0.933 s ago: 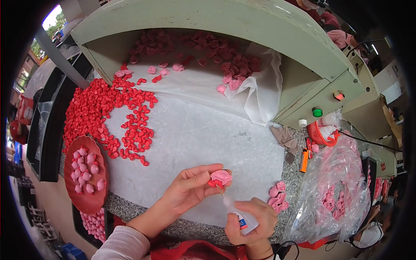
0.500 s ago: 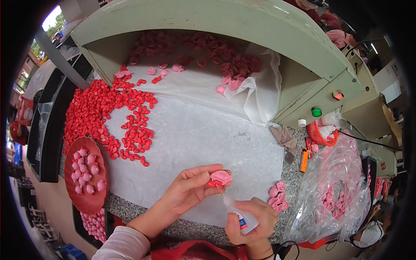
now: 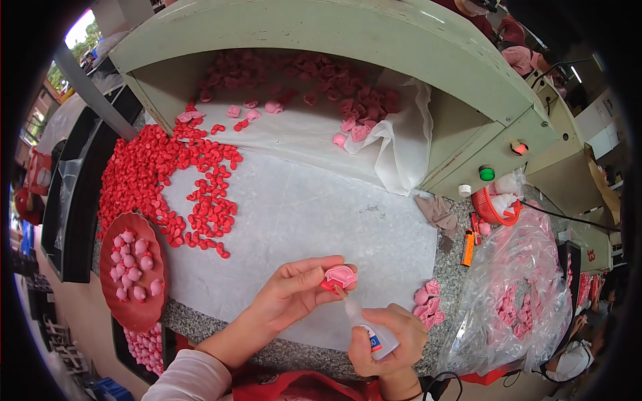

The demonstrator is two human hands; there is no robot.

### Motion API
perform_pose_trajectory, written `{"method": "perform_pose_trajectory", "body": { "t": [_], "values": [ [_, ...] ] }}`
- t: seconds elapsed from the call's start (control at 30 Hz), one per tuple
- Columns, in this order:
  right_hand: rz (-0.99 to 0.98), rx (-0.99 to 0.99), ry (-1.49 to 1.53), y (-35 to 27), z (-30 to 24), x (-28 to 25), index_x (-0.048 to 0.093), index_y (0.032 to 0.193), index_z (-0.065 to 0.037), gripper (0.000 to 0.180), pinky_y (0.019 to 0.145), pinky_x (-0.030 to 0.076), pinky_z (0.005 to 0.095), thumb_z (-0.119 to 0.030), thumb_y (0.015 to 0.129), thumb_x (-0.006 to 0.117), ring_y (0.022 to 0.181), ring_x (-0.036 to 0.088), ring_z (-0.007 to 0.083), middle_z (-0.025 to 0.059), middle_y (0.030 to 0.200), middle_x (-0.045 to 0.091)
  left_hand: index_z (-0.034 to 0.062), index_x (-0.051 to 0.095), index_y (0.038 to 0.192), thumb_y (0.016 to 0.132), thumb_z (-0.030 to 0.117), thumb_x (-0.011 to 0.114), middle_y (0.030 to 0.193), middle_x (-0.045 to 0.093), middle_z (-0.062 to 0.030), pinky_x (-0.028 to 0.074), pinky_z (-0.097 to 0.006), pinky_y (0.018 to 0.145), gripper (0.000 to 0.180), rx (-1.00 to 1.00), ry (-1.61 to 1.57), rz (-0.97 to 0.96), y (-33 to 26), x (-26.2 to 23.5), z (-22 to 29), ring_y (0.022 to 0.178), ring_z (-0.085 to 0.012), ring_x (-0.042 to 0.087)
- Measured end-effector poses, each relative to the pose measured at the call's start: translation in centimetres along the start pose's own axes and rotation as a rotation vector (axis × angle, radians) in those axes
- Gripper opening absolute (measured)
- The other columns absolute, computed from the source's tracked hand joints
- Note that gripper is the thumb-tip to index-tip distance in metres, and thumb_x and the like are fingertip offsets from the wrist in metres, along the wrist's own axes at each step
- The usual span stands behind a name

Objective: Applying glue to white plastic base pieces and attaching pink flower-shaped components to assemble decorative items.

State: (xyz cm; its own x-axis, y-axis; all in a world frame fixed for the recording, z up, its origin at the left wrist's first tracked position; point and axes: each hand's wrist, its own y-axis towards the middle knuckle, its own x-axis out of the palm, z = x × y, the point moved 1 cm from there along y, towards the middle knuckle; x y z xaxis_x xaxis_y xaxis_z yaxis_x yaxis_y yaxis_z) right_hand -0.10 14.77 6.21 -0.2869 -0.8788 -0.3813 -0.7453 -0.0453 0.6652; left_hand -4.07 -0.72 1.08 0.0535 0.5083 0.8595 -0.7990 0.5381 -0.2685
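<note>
Between the thumb and fingers of my left hand (image 3: pixel 292 289) is a small pink rose-shaped piece (image 3: pixel 342 275) with a red part under it. My right hand (image 3: pixel 393 339) is closed around a white squeeze bottle (image 3: pixel 378 340) with a blue and red label. The bottle tilts up to the left, and its thin nozzle meets the red underside of the pink piece; whether any liquid comes out is too small to tell. Right of my right hand lie several pink flower pieces (image 3: pixel 429 304) at the sheet's edge.
Many small red pieces (image 3: pixel 144 167) are heaped at the left of the white sheet (image 3: pixel 287 200). A red scalloped dish (image 3: pixel 117 307) holds pink balls. Pink petals (image 3: pixel 368 100) lie under the green cabinet (image 3: pixel 321 30). At right are an orange lighter (image 3: pixel 468 248), a red basket (image 3: pixel 485 207) and a plastic bag (image 3: pixel 461 334).
Almost nothing differs. The bottle has turned slightly in my right hand, with its nozzle still at the underside of the pink piece.
</note>
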Motion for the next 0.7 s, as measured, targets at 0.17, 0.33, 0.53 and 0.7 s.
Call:
{"method": "perform_pose_trajectory", "body": {
  "t": [0.17, 0.33, 0.53, 0.7],
  "values": [
    [-0.029, 0.013, 0.009, -0.20, -0.03, -0.20, 0.054, 0.088, 0.000, 0.031, 0.037, 0.037, 0.0234, -0.002, 0.058, 0.064, 0.039, 0.048, 0.0153, 0.0050, 0.064, 0.056, 0.0007, 0.052, 0.113, 0.083, 0.018, 0.056, 0.115, 0.051, -0.0204, 0.044, -0.038, 0.089, 0.035, -0.018, -0.001, -0.015, 0.07, 0.17, -0.05, 0.104, -0.0289, 0.054],
    [-0.032, 0.002, -0.007, -0.16, -0.05, -0.27, 0.054, 0.088, 0.000, 0.031, 0.037, 0.037, 0.0237, -0.002, 0.059, 0.064, 0.039, 0.048, 0.0154, 0.0048, 0.065, 0.057, 0.0010, 0.053, 0.113, 0.083, 0.018, 0.056, 0.115, 0.051, -0.0205, 0.044, -0.038, 0.089, 0.035, -0.021, 0.001, -0.020, 0.06, 0.14, -0.07, 0.104, -0.0290, 0.053],
    [-0.039, 0.012, -0.022, -0.01, -0.20, -0.33, 0.052, 0.084, 0.001, 0.024, 0.039, 0.036, 0.0250, -0.005, 0.062, 0.060, 0.039, 0.044, 0.0157, 0.0069, 0.061, 0.055, 0.0010, 0.052, 0.114, 0.083, 0.018, 0.056, 0.116, 0.051, -0.0205, 0.044, -0.038, 0.088, 0.035, -0.012, 0.001, -0.021, 0.09, 0.07, -0.13, 0.104, -0.0293, 0.054],
    [-0.046, 0.030, -0.008, 0.06, -0.34, -0.50, 0.052, 0.084, 0.001, 0.024, 0.039, 0.036, 0.0250, -0.005, 0.062, 0.060, 0.039, 0.045, 0.0160, 0.0071, 0.060, 0.055, 0.0010, 0.052, 0.114, 0.083, 0.018, 0.057, 0.116, 0.051, -0.0208, 0.044, -0.037, 0.088, 0.036, -0.018, 0.001, -0.018, 0.06, 0.09, -0.08, 0.103, -0.0293, 0.054]
  ]
}}
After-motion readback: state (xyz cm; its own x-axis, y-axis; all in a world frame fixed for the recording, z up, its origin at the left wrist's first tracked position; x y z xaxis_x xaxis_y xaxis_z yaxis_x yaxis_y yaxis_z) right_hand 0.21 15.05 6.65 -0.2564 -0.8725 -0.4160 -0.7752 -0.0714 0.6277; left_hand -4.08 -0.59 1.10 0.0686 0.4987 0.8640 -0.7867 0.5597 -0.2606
